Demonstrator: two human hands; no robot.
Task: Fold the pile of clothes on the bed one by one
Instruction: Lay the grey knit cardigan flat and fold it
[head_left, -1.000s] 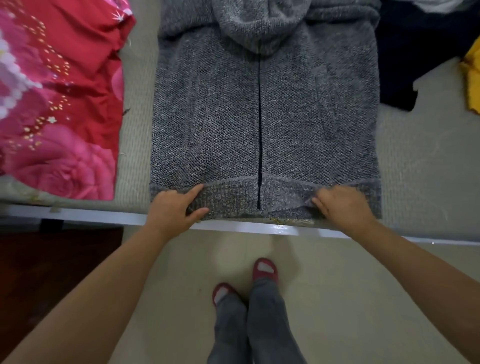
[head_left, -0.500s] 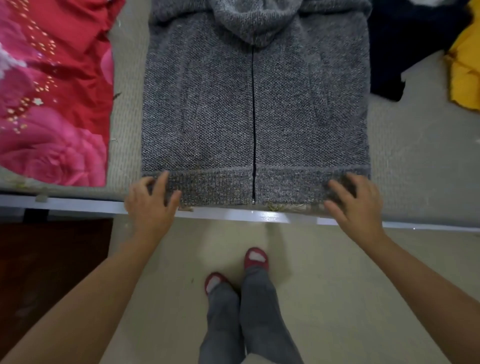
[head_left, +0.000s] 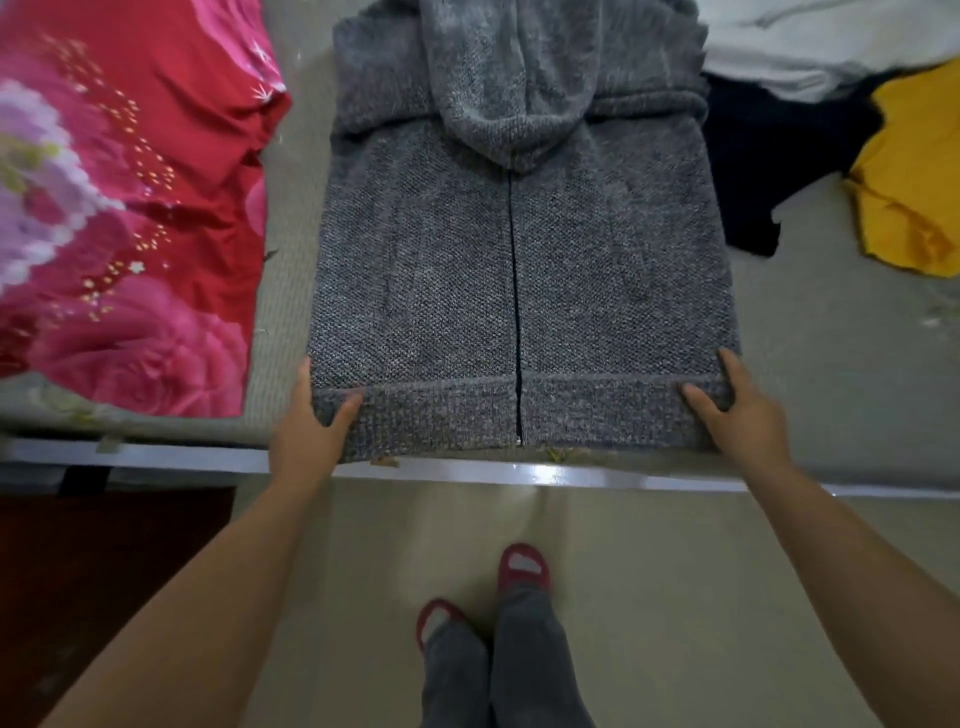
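We hold the grey hoodie (head_left: 519, 270) at the bed's (head_left: 831, 389) near edge, left hand (head_left: 311, 421) and right hand (head_left: 737, 410) pinching hem corners; uneven lifting could skew the fold or spill the tucked sleeves.

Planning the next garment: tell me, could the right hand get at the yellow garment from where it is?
Probably yes: the right hand grips the grey hoodie hem, and bare bed lies between it and the yellow garment.
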